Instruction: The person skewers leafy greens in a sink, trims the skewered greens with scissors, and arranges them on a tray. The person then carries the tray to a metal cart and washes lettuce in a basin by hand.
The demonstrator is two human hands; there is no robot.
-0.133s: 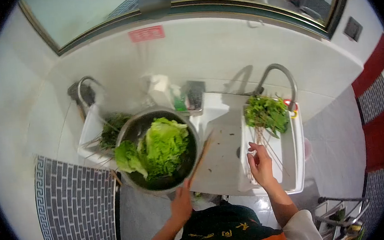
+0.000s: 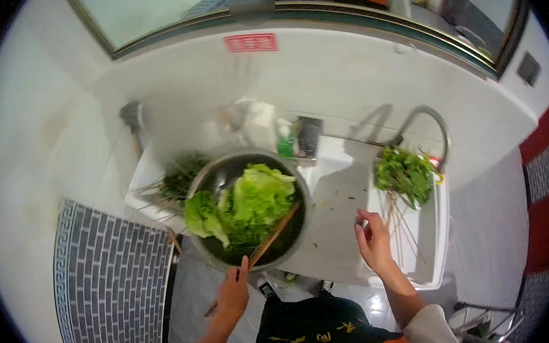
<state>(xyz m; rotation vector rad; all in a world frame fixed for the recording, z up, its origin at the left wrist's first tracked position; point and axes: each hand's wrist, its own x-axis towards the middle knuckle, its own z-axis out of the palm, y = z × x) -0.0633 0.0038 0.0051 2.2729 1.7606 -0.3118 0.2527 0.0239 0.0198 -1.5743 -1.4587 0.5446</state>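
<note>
My left hand (image 2: 233, 291) is closed around a bundle of thin wooden skewers (image 2: 274, 236). The skewers slant up and right over the near right part of a large metal bowl (image 2: 305, 217). Inside the bowl lie leafy green lettuce pieces (image 2: 260, 195). My right hand (image 2: 373, 241) hovers beside the right-hand white tray, its fingers loosely bent and apart, with nothing visible in them. Skewered leafy greens (image 2: 403, 173) rest in that tray (image 2: 445, 222), their sticks pointing toward me.
Another tray (image 2: 140, 185) on the left holds dark greens on sticks. A white sink (image 2: 337, 231) with scattered leaf bits lies between bowl and right tray. A curved faucet (image 2: 434, 114) rises behind. A green-labelled bottle (image 2: 285, 138) stands at the back. A mirror hangs above.
The skewers in my left hand have swung from over the sink to over the bowl. My view has shifted, so the surroundings appear farther right. My right hand keeps its loose shape.
</note>
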